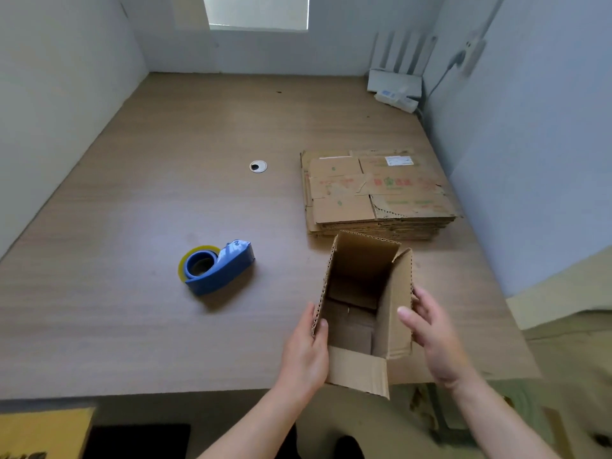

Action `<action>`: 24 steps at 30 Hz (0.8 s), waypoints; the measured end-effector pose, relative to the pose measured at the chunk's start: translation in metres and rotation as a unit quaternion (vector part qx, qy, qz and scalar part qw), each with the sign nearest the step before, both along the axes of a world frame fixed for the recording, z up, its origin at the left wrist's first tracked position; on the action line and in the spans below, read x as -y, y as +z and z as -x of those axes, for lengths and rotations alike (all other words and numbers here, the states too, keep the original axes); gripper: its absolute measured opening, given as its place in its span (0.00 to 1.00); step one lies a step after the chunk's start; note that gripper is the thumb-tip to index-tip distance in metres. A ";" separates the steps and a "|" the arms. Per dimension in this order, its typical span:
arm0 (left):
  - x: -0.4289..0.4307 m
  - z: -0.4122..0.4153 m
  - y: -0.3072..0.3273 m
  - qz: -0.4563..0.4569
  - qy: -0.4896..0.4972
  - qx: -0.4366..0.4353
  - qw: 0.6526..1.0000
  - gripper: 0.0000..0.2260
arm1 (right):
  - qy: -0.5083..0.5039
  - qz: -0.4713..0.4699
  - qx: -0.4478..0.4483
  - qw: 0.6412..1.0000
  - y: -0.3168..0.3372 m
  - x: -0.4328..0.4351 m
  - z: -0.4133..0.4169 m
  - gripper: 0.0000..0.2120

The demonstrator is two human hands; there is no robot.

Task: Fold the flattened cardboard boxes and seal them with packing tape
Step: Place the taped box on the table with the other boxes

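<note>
Holding the box (pixel 362 260) upright at the near edge of the table (pixel 149 200), both hands have it by the side flaps. The left hand (pixel 306 352) pinches the left flap, with the thumb tip over the corrugated edge and inside; its other fingers are outside, where I cannot see them. The right hand (pixel 433 339) takes the right flap between the thumb on the inner face and the curled fingers behind it, and I judge this hold the looser one. Between the two thumbs the box stands open, and deep inside the bottom flaps look folded in. I cannot tell if they are taped. The flap nearest the wrists hangs outward over the table edge.

From here I would first square the walls with an even squeeze, then fold the short flaps in before the long ones, so that the seam meets straight. One hand should press the seam flat before the other lets go. The tape dispenser (pixel 217 270) lies to the left of the left fingers, apart but I think within a reach. Beyond the right fingertips, just behind the box, waits the stack of flattened boxes (pixel 377 193).
</note>
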State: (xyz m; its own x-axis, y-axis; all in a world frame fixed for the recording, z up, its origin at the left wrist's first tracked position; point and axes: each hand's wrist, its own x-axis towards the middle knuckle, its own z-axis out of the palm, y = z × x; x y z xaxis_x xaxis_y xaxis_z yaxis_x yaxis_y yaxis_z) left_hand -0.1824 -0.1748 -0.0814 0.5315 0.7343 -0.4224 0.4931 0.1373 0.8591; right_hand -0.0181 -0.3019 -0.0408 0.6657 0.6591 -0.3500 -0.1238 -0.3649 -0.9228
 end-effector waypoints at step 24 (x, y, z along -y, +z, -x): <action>0.108 0.055 0.032 -0.213 0.204 -0.073 0.953 0.26 | 0.278 -0.023 0.264 0.923 -0.017 0.020 0.043 0.29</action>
